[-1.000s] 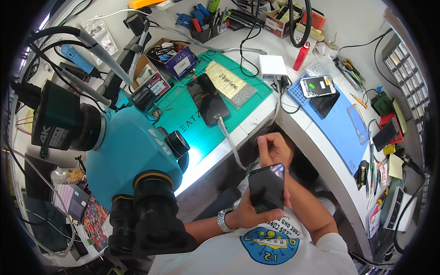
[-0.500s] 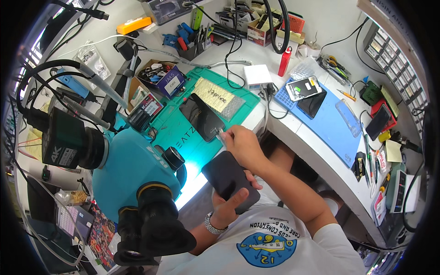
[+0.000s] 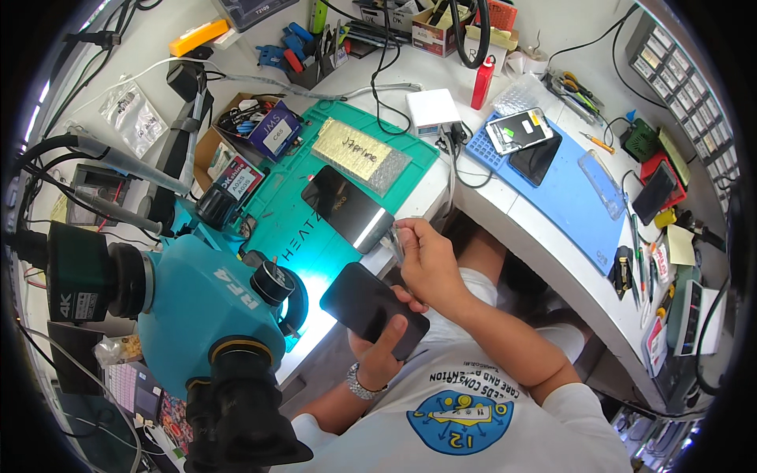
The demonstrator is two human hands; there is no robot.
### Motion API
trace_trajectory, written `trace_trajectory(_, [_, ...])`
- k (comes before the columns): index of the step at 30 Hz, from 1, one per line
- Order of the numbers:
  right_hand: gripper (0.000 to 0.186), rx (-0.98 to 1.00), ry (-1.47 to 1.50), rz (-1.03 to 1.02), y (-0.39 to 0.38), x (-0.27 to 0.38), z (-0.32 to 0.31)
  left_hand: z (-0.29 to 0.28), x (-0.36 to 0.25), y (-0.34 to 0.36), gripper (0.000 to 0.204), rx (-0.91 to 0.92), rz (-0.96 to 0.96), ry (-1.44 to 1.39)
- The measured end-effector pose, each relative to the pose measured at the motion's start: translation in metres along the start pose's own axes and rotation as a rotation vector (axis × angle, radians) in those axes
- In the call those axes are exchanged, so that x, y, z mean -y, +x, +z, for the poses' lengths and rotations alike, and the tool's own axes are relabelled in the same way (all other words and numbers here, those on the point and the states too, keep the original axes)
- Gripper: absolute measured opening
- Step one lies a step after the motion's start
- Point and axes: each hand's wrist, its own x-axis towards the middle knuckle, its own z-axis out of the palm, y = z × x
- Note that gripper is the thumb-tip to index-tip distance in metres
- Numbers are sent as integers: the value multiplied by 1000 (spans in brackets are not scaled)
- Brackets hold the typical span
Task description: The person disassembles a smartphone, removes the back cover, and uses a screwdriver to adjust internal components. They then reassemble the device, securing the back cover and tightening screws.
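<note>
My left hand [image 3: 380,351], thumb across the screen, holds a black smartphone [image 3: 367,303] tilted in front of my shirt. Its display is dark. My right hand [image 3: 430,264] pinches a small pale piece, too small to name, just off the lower corner of a second phone. That second phone [image 3: 341,206] lies on the green work mat [image 3: 272,225], its shiny dark surface facing up with a light reflection on its lower end. Above it on the mat rests a yellowish padded bubble-wrap packet [image 3: 361,154] with handwriting.
A teal microscope [image 3: 213,303] with black eyepieces stands close on the left. Small boxes [image 3: 272,134] sit behind the mat. To the right, a blue mat [image 3: 564,205] carries a white-framed phone part [image 3: 520,131] and a dark phone. A red bottle [image 3: 482,83] stands farther back.
The view has shifted a little. My left hand still holds the phone, now slightly lower left in view. My right hand stays pinched by the phone on the mat.
</note>
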Motion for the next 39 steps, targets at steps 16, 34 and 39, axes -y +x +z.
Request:
trace_trajectory(16, [37, -166, -342, -640, 13, -70, 22, -4, 0, -5, 49, -56, 0, 55])
trace_trajectory(34, [22, -178, 139, -410, -53, -58, -58, 25, -2, 41, 46, -15, 7, -235])
trace_trajectory(39, [17, -115, 129, -317, -97, -38, -86, 51, 5, 73, 52, 53, -136, -465])
